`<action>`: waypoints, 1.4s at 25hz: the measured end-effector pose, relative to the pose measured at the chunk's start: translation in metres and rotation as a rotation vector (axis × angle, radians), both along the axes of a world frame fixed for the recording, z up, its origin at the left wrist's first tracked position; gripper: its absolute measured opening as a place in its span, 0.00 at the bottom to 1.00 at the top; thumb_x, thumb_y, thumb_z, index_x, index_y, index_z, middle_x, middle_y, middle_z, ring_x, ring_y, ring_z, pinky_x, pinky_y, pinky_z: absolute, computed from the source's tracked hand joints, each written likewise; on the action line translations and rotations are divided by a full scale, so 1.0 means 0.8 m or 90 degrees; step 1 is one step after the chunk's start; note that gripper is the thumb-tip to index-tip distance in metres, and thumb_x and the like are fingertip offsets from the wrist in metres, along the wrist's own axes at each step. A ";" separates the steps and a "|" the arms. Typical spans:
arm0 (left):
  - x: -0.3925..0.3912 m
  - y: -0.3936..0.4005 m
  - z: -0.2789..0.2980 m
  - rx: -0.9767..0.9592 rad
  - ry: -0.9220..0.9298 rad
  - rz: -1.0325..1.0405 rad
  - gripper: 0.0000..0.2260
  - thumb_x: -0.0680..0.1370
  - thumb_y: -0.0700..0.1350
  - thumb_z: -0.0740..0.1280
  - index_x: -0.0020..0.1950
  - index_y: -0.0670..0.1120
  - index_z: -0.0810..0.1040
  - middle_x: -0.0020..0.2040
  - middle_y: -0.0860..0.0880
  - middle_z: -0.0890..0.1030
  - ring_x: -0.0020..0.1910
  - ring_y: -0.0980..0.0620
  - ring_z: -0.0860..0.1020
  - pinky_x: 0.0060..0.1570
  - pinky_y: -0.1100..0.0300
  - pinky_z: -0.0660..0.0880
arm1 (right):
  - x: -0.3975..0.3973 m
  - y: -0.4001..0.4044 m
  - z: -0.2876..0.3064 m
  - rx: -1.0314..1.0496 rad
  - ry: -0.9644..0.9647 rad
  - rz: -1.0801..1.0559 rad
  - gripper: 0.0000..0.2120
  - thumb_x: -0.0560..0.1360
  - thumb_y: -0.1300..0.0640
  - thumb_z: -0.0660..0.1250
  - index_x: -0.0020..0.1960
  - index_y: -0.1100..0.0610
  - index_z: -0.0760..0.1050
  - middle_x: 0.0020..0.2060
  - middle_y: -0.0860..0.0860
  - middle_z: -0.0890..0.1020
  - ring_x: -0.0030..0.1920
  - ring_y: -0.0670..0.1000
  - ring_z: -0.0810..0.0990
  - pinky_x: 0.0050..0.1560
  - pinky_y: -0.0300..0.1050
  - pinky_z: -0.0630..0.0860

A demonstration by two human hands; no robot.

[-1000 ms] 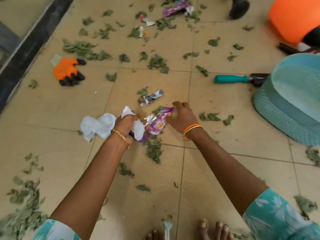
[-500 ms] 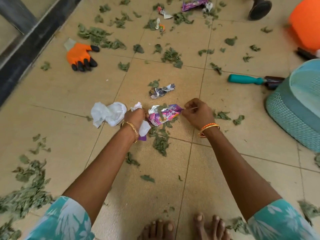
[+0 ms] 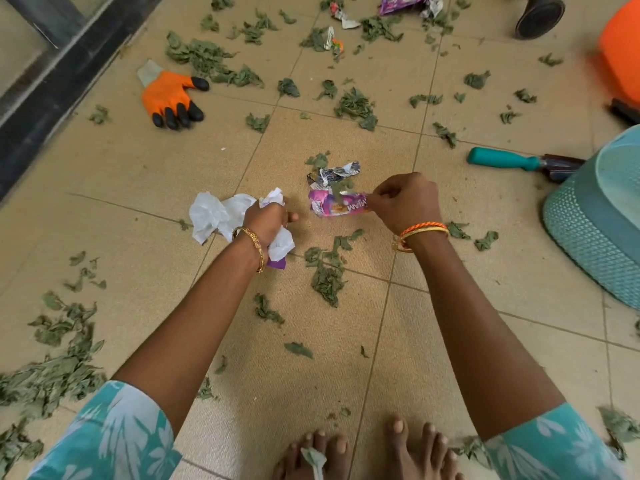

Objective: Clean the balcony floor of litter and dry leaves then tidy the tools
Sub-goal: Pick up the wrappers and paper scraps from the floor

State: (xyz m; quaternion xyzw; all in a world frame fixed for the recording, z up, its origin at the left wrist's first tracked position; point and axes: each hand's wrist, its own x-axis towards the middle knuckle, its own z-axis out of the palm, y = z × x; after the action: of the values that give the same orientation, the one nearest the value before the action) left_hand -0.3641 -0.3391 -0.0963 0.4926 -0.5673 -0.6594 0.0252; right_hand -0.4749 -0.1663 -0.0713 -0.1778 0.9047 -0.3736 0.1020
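My left hand (image 3: 268,220) grips a bunch of crumpled white paper (image 3: 214,216) with a purple scrap poking out below the wrist. My right hand (image 3: 407,199) pinches the right end of a pink and purple wrapper (image 3: 337,206), which hangs just above the beige tiled floor (image 3: 138,174). A crumpled blue and white wrapper (image 3: 334,173) lies on the tile just beyond it. Dry green leaves (image 3: 327,278) are scattered all over the floor, with a clump right under my hands.
An orange and black glove (image 3: 169,95) lies at the left. A teal-handled tool (image 3: 502,160) lies beside a teal basket (image 3: 595,223) at the right. More wrappers (image 3: 405,1) sit at the far top, near an orange container (image 3: 623,46). My bare feet (image 3: 367,452) stand below.
The pink wrapper has come away from my left hand and is now held by my right hand alone, a gap between the two hands. My view has shifted so the floor slid down-right.
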 end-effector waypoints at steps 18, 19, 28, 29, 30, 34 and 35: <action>-0.001 0.034 0.019 0.089 0.047 -0.208 0.10 0.61 0.44 0.78 0.40 0.50 0.83 0.41 0.53 0.83 0.43 0.53 0.79 0.50 0.60 0.73 | -0.024 -0.045 -0.018 -0.325 -0.314 -0.013 0.03 0.72 0.67 0.67 0.43 0.63 0.80 0.29 0.52 0.78 0.30 0.46 0.76 0.34 0.40 0.78; 0.001 0.025 0.015 0.083 0.045 -0.174 0.11 0.58 0.45 0.77 0.40 0.49 0.83 0.38 0.56 0.83 0.43 0.54 0.78 0.48 0.61 0.73 | -0.038 -0.053 -0.028 -0.251 -0.199 0.021 0.06 0.72 0.66 0.67 0.47 0.61 0.80 0.37 0.54 0.80 0.36 0.48 0.79 0.39 0.43 0.79; 0.034 0.012 0.007 0.074 0.015 0.023 0.09 0.72 0.32 0.65 0.34 0.43 0.74 0.25 0.50 0.76 0.24 0.52 0.75 0.28 0.64 0.75 | -0.052 -0.093 -0.081 0.096 0.123 0.192 0.14 0.73 0.69 0.62 0.54 0.60 0.81 0.52 0.61 0.80 0.53 0.61 0.77 0.52 0.45 0.73; 0.036 0.013 0.008 0.102 0.037 0.033 0.08 0.72 0.29 0.62 0.37 0.40 0.74 0.29 0.47 0.78 0.25 0.52 0.77 0.27 0.62 0.77 | -0.046 -0.086 -0.073 0.044 0.103 0.154 0.13 0.72 0.69 0.64 0.53 0.61 0.82 0.51 0.60 0.81 0.51 0.59 0.79 0.51 0.41 0.73; 0.038 0.013 0.008 0.136 0.071 0.042 0.09 0.72 0.27 0.59 0.42 0.38 0.75 0.36 0.45 0.80 0.27 0.51 0.80 0.28 0.60 0.78 | -0.036 -0.079 -0.064 -0.016 0.059 0.119 0.11 0.73 0.68 0.65 0.52 0.61 0.82 0.51 0.59 0.82 0.49 0.57 0.80 0.49 0.39 0.74; 0.055 0.015 0.014 0.280 0.165 0.033 0.14 0.74 0.27 0.54 0.50 0.37 0.76 0.47 0.43 0.82 0.36 0.45 0.83 0.40 0.45 0.80 | 0.029 -0.053 -0.030 -0.254 -0.340 0.097 0.05 0.72 0.69 0.69 0.42 0.60 0.77 0.38 0.56 0.80 0.32 0.50 0.81 0.35 0.47 0.82; 0.061 0.016 0.014 0.286 0.166 0.023 0.13 0.75 0.28 0.55 0.46 0.37 0.79 0.43 0.43 0.83 0.36 0.45 0.83 0.43 0.43 0.79 | 0.044 -0.051 -0.027 -0.252 -0.383 0.123 0.07 0.70 0.68 0.71 0.40 0.59 0.77 0.35 0.55 0.79 0.29 0.48 0.80 0.32 0.45 0.81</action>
State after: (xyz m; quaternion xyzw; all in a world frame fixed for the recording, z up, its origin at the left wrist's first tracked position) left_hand -0.3150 -0.3262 -0.0851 0.4068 -0.3900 -0.8261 -0.0003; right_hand -0.4400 -0.2073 -0.0932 -0.1613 0.7235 -0.5654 0.3616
